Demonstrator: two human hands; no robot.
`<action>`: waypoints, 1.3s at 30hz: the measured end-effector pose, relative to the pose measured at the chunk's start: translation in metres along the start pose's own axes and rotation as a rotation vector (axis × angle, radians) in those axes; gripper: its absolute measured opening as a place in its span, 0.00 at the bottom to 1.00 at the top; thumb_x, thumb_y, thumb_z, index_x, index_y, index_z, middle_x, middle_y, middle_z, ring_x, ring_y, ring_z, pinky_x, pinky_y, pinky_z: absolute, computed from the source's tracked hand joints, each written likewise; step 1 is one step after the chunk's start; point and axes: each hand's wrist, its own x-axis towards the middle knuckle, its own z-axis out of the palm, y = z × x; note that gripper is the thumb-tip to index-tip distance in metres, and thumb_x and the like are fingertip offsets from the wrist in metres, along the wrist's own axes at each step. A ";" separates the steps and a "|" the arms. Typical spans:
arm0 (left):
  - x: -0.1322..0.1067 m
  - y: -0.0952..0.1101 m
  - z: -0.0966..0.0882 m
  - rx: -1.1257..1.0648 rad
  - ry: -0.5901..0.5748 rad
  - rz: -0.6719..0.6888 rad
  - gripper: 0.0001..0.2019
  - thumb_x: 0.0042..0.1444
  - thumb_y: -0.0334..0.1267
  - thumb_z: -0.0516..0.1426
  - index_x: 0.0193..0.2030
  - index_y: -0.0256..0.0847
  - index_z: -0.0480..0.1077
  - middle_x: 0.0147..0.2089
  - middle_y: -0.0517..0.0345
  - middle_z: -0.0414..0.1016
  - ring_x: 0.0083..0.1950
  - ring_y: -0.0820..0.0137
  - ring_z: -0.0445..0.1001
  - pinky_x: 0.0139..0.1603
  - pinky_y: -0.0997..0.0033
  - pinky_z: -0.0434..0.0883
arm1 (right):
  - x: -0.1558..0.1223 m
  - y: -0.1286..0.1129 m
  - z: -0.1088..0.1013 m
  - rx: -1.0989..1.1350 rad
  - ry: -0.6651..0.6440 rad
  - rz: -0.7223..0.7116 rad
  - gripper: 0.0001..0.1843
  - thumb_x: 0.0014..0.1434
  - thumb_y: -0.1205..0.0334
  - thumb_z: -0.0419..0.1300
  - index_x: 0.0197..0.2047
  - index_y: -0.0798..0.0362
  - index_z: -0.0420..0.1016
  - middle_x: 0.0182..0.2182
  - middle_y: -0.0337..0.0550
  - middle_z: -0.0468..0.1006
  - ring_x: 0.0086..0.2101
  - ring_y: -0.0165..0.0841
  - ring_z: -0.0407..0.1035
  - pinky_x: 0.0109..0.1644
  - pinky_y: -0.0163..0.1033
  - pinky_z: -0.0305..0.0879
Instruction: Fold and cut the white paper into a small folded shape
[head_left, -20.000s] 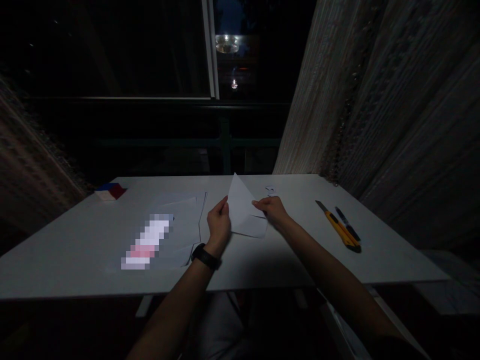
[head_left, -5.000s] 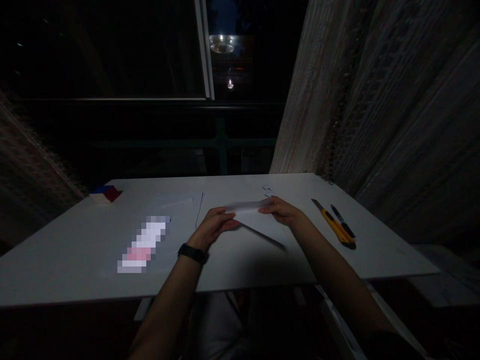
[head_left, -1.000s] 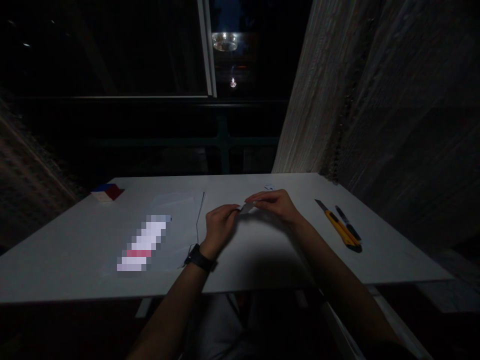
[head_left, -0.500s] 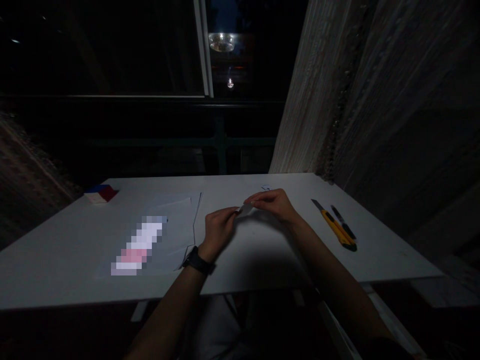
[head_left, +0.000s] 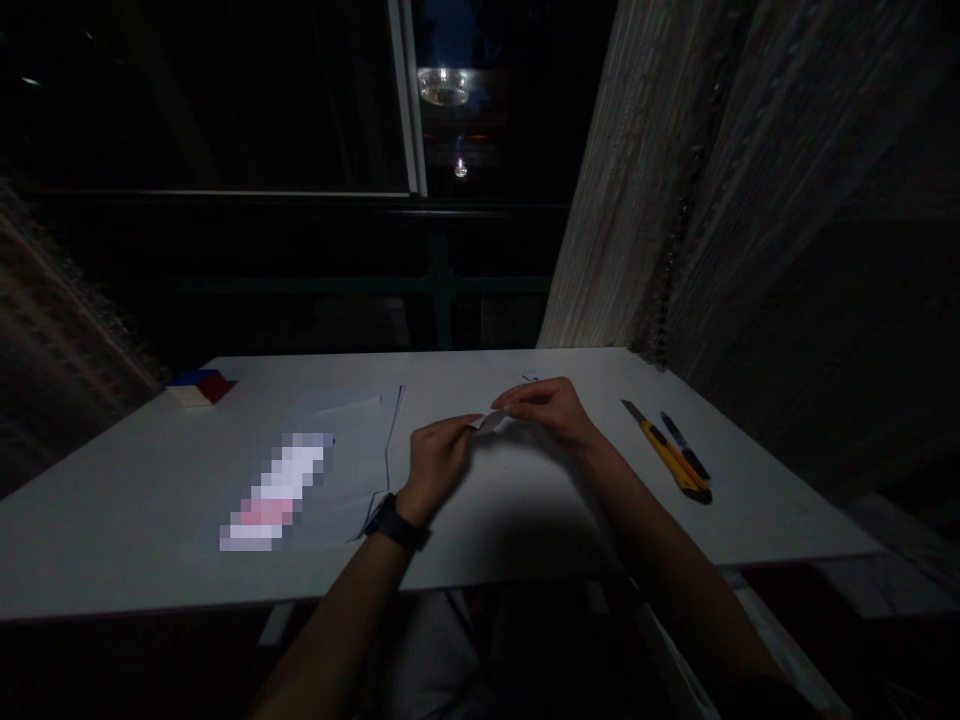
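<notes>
A small piece of white paper (head_left: pixel 492 421) is stretched between my two hands, just above the middle of the white table (head_left: pixel 525 530). My left hand (head_left: pixel 439 455) pinches its left end, and a dark watch sits on that wrist. The right end is pinched by the fingertips of my right hand (head_left: pixel 551 408). Left of my left hand lie sheets of paper (head_left: pixel 356 440), with a bright blurred-out patch (head_left: pixel 277 490) over them. To the right of my right arm rest a yellow utility knife (head_left: pixel 667 455), its blade out, and a dark pen (head_left: pixel 684 445).
At the table's far left stands a blue, red and white cube (head_left: pixel 199 387). A small marked paper scrap (head_left: pixel 531 377) lies behind my right hand. A pale curtain (head_left: pixel 600 200) hangs at the right beside a dark window (head_left: pixel 225 100).
The paper between my hands has tilted slightly, and a little more of it shows. My hands keep nearly the same place and both still pinch it.
</notes>
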 end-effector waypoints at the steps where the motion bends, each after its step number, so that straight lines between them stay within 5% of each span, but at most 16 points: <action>1: 0.000 0.000 0.000 -0.001 -0.001 0.006 0.11 0.54 0.29 0.54 0.41 0.41 0.75 0.37 0.56 0.79 0.36 0.69 0.77 0.39 0.72 0.72 | 0.000 0.000 0.000 0.006 -0.004 0.000 0.06 0.39 0.60 0.69 0.25 0.51 0.80 0.28 0.43 0.80 0.32 0.34 0.73 0.39 0.40 0.68; 12: 0.001 0.003 -0.001 -0.043 -0.013 0.006 0.12 0.54 0.29 0.54 0.42 0.41 0.74 0.40 0.55 0.78 0.39 0.69 0.77 0.42 0.70 0.72 | 0.000 0.001 0.001 0.142 0.003 0.007 0.05 0.37 0.64 0.70 0.21 0.52 0.78 0.26 0.43 0.79 0.30 0.34 0.72 0.37 0.40 0.67; 19: -0.001 -0.002 -0.001 -0.029 0.015 0.005 0.13 0.54 0.30 0.53 0.45 0.43 0.73 0.41 0.55 0.78 0.39 0.69 0.77 0.41 0.69 0.72 | 0.000 -0.005 0.001 0.001 -0.076 0.040 0.10 0.38 0.61 0.69 0.29 0.51 0.80 0.33 0.44 0.80 0.38 0.37 0.72 0.45 0.42 0.66; 24: -0.002 0.003 0.000 -0.055 -0.015 -0.032 0.11 0.55 0.33 0.53 0.42 0.42 0.74 0.39 0.54 0.78 0.37 0.69 0.76 0.40 0.71 0.71 | 0.002 0.000 0.000 -0.019 -0.009 0.030 0.08 0.39 0.59 0.68 0.26 0.52 0.80 0.29 0.43 0.79 0.33 0.34 0.72 0.41 0.41 0.66; 29: 0.003 0.014 0.002 -0.153 -0.181 -0.226 0.10 0.55 0.40 0.54 0.32 0.39 0.75 0.26 0.58 0.75 0.25 0.73 0.70 0.28 0.75 0.64 | 0.004 0.006 -0.002 -0.130 0.140 0.057 0.14 0.42 0.52 0.66 0.25 0.55 0.79 0.25 0.42 0.78 0.29 0.33 0.70 0.35 0.38 0.64; 34: 0.012 0.021 0.001 -0.421 -0.355 -0.511 0.19 0.47 0.48 0.59 0.15 0.37 0.62 0.15 0.67 0.54 0.19 0.79 0.54 0.19 0.77 0.51 | 0.006 0.011 -0.002 -0.211 0.214 0.070 0.17 0.43 0.49 0.65 0.18 0.56 0.74 0.16 0.36 0.69 0.22 0.28 0.62 0.28 0.34 0.58; 39: 0.010 0.023 0.000 -0.720 -0.478 -0.751 0.20 0.42 0.52 0.61 0.18 0.37 0.62 0.16 0.67 0.55 0.18 0.80 0.52 0.19 0.77 0.49 | 0.007 0.021 0.006 -0.138 0.289 0.157 0.18 0.42 0.49 0.65 0.16 0.56 0.72 0.14 0.35 0.65 0.20 0.26 0.58 0.26 0.34 0.53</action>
